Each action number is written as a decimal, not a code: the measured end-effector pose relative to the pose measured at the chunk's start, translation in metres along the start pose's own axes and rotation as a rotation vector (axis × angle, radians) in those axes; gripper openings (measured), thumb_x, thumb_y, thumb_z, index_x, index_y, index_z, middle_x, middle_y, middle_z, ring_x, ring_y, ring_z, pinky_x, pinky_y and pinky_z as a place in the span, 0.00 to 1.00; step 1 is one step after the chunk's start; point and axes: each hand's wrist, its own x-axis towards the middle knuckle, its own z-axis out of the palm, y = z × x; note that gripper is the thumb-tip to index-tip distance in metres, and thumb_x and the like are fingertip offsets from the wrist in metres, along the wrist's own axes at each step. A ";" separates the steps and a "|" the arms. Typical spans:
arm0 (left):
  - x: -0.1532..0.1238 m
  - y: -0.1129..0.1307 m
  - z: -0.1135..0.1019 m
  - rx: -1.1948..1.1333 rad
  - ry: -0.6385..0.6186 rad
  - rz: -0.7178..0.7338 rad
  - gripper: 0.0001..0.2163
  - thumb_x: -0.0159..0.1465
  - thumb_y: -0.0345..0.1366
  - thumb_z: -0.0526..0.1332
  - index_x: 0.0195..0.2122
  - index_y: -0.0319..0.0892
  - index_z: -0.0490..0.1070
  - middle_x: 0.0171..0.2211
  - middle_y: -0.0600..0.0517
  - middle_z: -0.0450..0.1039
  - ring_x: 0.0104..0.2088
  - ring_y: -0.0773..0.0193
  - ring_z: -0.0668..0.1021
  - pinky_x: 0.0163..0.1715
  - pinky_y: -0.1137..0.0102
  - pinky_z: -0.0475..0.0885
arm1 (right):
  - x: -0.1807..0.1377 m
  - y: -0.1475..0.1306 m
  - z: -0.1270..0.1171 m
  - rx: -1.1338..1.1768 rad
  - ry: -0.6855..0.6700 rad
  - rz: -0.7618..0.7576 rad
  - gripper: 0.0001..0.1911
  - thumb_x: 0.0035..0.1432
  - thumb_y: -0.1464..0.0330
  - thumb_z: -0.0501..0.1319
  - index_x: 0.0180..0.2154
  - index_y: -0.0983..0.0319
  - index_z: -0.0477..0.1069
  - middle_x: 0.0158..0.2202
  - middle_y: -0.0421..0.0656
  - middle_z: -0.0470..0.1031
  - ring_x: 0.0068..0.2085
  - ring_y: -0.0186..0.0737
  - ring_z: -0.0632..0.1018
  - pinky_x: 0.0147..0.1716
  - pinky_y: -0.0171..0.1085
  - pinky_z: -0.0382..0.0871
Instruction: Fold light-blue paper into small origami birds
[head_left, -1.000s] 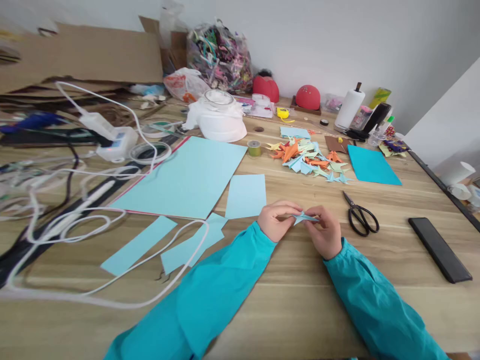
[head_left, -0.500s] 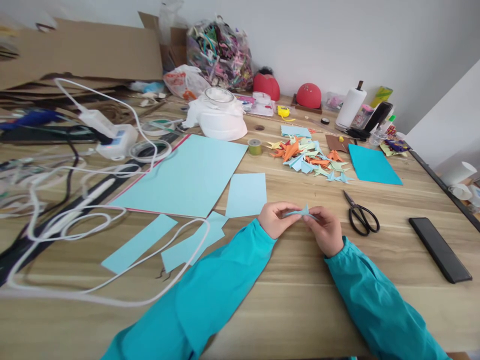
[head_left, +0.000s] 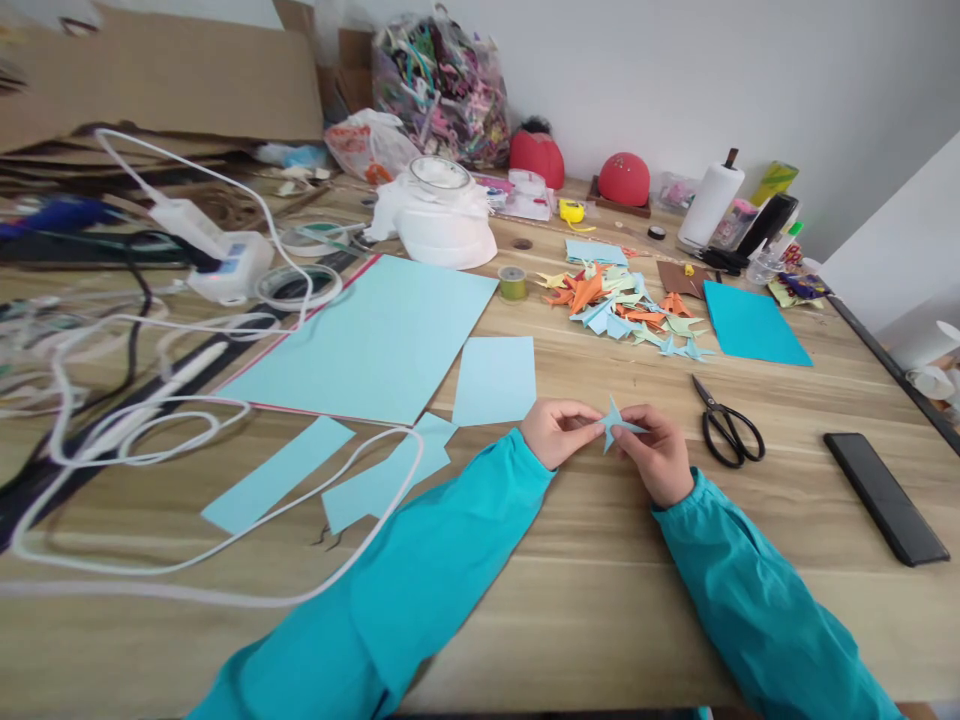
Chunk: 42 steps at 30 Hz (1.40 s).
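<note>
Blue paper star [head_left: 610, 428] turned, pinched in hands [head_left: 556, 433] [head_left: 658, 457]; scissors [head_left: 716, 407] near, cable [head_left: 225, 599] crossing paper scrap [head_left: 366, 492]

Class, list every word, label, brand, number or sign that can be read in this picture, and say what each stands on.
No text is readable anywhere.
Plastic bag: reddish markings, too blurred to read.
White power block: bluish markings, too blurred to read.
Yellow-green packet: any print is too small to read.
Folded blue paper: no writing visible.
</note>
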 end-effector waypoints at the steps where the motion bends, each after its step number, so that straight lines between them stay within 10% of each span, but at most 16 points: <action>1: 0.000 0.000 0.000 0.020 0.011 0.012 0.09 0.44 0.36 0.69 0.25 0.36 0.78 0.23 0.48 0.77 0.23 0.66 0.75 0.23 0.74 0.70 | 0.000 0.000 0.000 -0.002 -0.009 0.003 0.13 0.43 0.62 0.68 0.29 0.62 0.70 0.23 0.38 0.71 0.20 0.29 0.69 0.18 0.31 0.65; 42: 0.000 0.004 0.004 -0.368 -0.072 -0.218 0.09 0.35 0.33 0.72 0.18 0.38 0.75 0.16 0.52 0.74 0.18 0.67 0.73 0.19 0.72 0.64 | -0.004 0.004 -0.002 0.183 -0.071 -0.014 0.02 0.47 0.68 0.66 0.26 0.60 0.75 0.22 0.38 0.73 0.19 0.31 0.72 0.17 0.32 0.67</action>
